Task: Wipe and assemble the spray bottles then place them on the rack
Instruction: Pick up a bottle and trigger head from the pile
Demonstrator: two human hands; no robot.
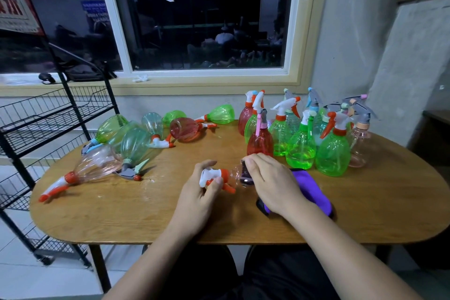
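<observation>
A clear pinkish spray bottle (237, 174) lies sideways above the middle of the wooden table (146, 212). My left hand (199, 198) grips its white and orange spray head (211, 176). My right hand (272, 181) is curled over the bottle's body, which it mostly hides. A purple cloth (310, 186) lies under and to the right of my right hand. The black wire rack (43, 119) stands left of the table.
Several assembled bottles, green, red and pink, stand upright at the back right (331, 151). Several more lie on their sides at the back left (134, 143). A window and its sill run behind the table. A grey wall closes the right side.
</observation>
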